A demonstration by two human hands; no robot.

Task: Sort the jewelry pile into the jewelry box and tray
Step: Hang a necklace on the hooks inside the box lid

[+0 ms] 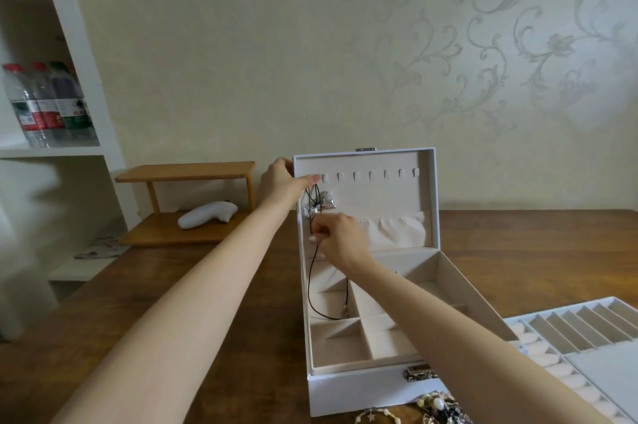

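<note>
A white jewelry box [362, 385] stands open on the wooden table, its lid upright with a row of small hooks [371, 175]. My left hand [281, 178] grips the lid's upper left corner, thumb lying across the inside. A black cord necklace [312, 271] with a silver pendant [319, 204] hangs from the leftmost hook and trails down into the box's compartments. My right hand [340, 238] pinches the cord just below the pendant. The divided white tray [593, 330] lies to the right of the box. The jewelry pile [435, 408] sits at the box's front.
A wooden two-tier stand [186, 178] with a white object [207, 214] on its lower board sits at the back left. White shelving [86, 78] holding several water bottles [45, 105] rises at far left. A fabric pocket [397, 230] spans the lid's lower part.
</note>
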